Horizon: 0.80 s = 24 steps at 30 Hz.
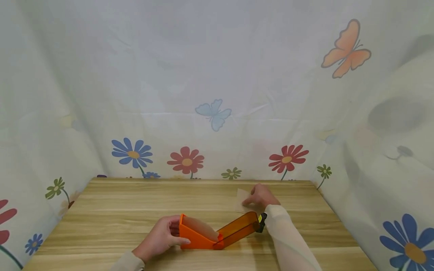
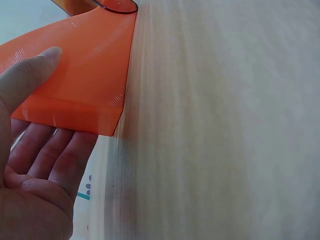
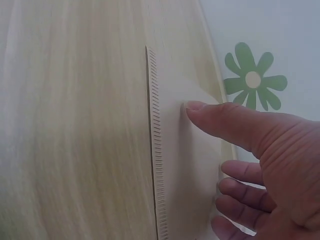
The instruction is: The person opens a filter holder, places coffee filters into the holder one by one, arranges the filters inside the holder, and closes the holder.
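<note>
An orange box with a tinted see-through lid lies on the table, its lid swung out to the right. Brown paper shows inside it. My left hand grips the box's left end, thumb on the near side and fingers around the end, as the left wrist view shows. Farther back, my right hand holds light brown paper coffee filters with a crimped edge. The thumb rests on top and the other fingers curl at the opposite edge; their tips are partly hidden.
The wood-grain table runs back to a white curtain printed with flowers and butterflies. A black clip-like part with a yellow mark sits at the lid's outer end, close to the right sleeve.
</note>
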Tool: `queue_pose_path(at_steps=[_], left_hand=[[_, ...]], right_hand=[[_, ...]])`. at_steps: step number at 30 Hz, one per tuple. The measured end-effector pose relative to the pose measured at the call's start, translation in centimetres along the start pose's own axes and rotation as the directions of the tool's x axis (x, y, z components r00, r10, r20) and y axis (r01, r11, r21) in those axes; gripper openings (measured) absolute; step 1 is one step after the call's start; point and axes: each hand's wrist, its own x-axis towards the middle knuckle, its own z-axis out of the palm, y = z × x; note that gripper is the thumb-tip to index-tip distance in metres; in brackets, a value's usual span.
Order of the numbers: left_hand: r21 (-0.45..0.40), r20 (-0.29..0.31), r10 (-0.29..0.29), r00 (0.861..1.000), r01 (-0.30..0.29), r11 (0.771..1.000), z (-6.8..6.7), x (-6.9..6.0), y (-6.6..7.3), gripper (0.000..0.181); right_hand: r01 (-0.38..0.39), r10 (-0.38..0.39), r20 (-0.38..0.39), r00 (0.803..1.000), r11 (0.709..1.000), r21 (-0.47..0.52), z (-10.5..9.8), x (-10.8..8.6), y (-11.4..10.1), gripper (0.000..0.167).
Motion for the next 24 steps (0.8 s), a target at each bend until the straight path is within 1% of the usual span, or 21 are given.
queue_pose_path(at_steps=[2, 8, 10, 14, 15, 17, 19, 24], left_hand=[[0.004, 0.000, -0.005, 1.000, 0.005, 1.000, -0.02, -0.01, -0.09, 0.058], [0.014, 0.000, -0.005, 1.000, 0.005, 1.000, -0.07, -0.03, -0.16, 0.058], [0.013, -0.001, -0.006, 1.000, 0.006, 1.000, -0.07, -0.01, -0.12, 0.058], [0.009, -0.004, -0.003, 1.000, 0.003, 1.000, -0.06, -0.03, -0.11, 0.057], [0.009, -0.004, -0.002, 1.000, 0.002, 1.000, -0.06, -0.04, -0.11, 0.057], [0.006, -0.007, -0.002, 1.000, 0.002, 1.000, -0.05, -0.06, -0.12, 0.057], [0.005, -0.005, 0.000, 1.000, 0.000, 1.000, -0.03, -0.06, -0.14, 0.057], [0.003, -0.003, 0.000, 1.000, 0.000, 1.000, -0.05, -0.01, -0.27, 0.057]], right_hand=[[-0.009, 0.009, -0.001, 1.000, 1.000, 0.005, 0.08, 0.06, 0.13, 0.050], [-0.015, 0.015, -0.004, 1.000, 1.000, 0.004, 0.14, -0.26, 0.07, 0.046], [-0.009, 0.009, -0.004, 1.000, 1.000, -0.006, 0.08, -0.25, -0.05, 0.042], [0.012, -0.012, 0.010, 1.000, 0.999, -0.041, 0.26, 0.08, -0.15, 0.030], [0.018, -0.017, 0.013, 1.000, 0.999, -0.048, 0.36, 0.21, -0.13, 0.032], [0.019, -0.018, 0.020, 1.000, 0.998, -0.058, 0.56, 0.43, -0.05, 0.039], [0.013, -0.012, 0.017, 1.000, 0.998, -0.065, 0.65, 0.52, 0.02, 0.042], [0.002, -0.002, 0.014, 1.000, 0.998, -0.065, 0.65, 0.51, 0.06, 0.032]])
